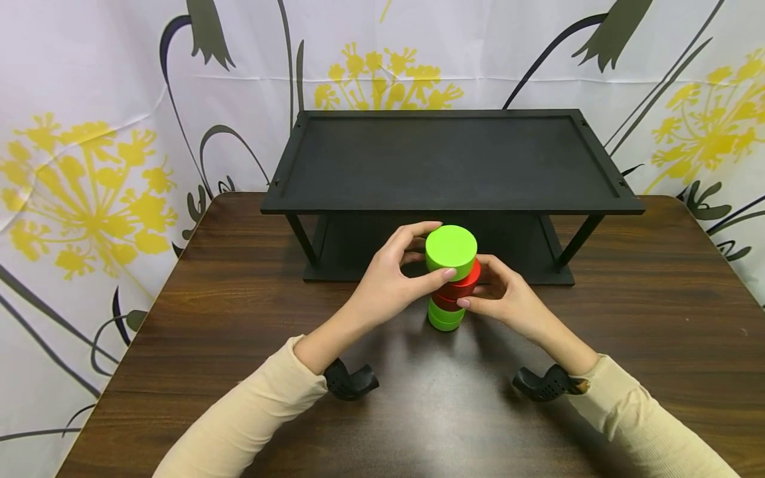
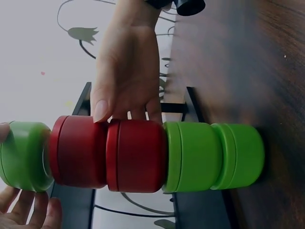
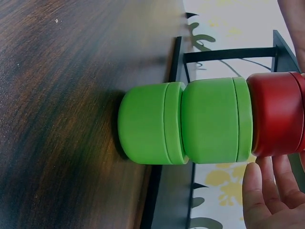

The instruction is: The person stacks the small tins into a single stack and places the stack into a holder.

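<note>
A stack of small round lidded jars stands on the table: two green jars (image 3: 209, 121) at the bottom, then two red jars (image 2: 137, 155) above them. My left hand (image 1: 391, 275) grips another green jar (image 1: 451, 247) at the very top, thumb on the near side and fingers behind. In the left wrist view this jar (image 2: 26, 155) sits slightly askew against the upper red one; whether they fully touch I cannot tell. My right hand (image 1: 508, 295) holds the red part of the stack from the right, its thumb (image 2: 101, 110) near the seam between both red jars.
Behind the stack stands a black two-tier shelf (image 1: 448, 159), its lower tier (image 1: 358, 255) close to the jars. The brown wooden table (image 1: 239, 299) reaches back to a white curtain (image 1: 251, 40) printed with flowers. Black wrist cameras (image 1: 352, 382) sit beneath both forearms.
</note>
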Demonstrator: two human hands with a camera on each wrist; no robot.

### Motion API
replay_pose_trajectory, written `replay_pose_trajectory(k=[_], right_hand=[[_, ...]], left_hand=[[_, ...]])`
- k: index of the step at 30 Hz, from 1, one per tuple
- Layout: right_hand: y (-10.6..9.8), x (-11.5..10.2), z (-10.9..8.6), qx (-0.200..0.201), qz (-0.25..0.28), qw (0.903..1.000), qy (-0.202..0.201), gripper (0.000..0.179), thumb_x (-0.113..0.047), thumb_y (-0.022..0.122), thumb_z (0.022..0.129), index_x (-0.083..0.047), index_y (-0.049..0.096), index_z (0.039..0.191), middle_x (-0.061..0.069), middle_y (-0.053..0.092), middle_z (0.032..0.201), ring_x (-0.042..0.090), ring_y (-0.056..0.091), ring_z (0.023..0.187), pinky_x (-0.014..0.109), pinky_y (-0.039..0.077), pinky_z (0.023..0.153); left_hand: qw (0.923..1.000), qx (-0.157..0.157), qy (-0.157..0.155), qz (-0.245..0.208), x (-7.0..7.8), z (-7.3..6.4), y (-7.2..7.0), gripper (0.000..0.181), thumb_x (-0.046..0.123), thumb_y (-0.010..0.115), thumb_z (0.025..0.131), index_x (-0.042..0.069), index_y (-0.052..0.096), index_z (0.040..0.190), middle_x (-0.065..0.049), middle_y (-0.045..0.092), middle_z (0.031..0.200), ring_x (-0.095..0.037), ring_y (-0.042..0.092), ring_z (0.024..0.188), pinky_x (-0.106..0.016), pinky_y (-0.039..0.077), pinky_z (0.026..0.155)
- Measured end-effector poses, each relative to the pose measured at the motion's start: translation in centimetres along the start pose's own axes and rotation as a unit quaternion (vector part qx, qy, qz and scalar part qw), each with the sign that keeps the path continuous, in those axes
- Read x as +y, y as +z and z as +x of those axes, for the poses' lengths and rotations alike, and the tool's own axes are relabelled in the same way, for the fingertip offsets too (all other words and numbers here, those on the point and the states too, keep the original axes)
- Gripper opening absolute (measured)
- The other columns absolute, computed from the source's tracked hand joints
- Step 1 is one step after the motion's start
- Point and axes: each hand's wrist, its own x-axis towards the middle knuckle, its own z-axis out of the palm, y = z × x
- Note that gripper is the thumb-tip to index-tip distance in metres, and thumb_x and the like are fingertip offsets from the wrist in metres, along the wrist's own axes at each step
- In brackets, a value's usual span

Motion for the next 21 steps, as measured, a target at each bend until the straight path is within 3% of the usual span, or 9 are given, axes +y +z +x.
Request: replay_pose_trajectory(k=[8, 21], right_hand=[[0.00, -0.05, -0.02, -0.002, 0.008, 1.0000, 0.000, 0.054, -0.006, 0.071, 0.083, -0.004, 0.045, 0.131, 0.006, 0.053, 0.121, 0.011, 0.062, 0.102, 0.022, 0.054, 0.087], [-0.01, 0.06, -0.03, -0.007, 0.020, 0.9998, -0.002, 0.052, -0.005, 0.070, 0.084, -0.003, 0.044, 0.129, 0.004, 0.054, 0.116, 0.009, 0.062, 0.102, 0.021, 0.053, 0.088]], left_hand=[[0.9999, -0.010, -0.002, -0.004, -0.13, 0.26, 0.50, 0.060, 0.018, 0.073, 0.084, 0.013, 0.047, 0.137, -0.004, 0.052, 0.128, -0.018, 0.054, 0.114, -0.037, 0.048, 0.102], [0.9998, -0.018, -0.008, 0.005, -0.11, 0.42, 0.59, 0.060, 0.020, 0.073, 0.084, 0.014, 0.046, 0.137, -0.003, 0.052, 0.129, -0.015, 0.054, 0.115, -0.028, 0.048, 0.100]])
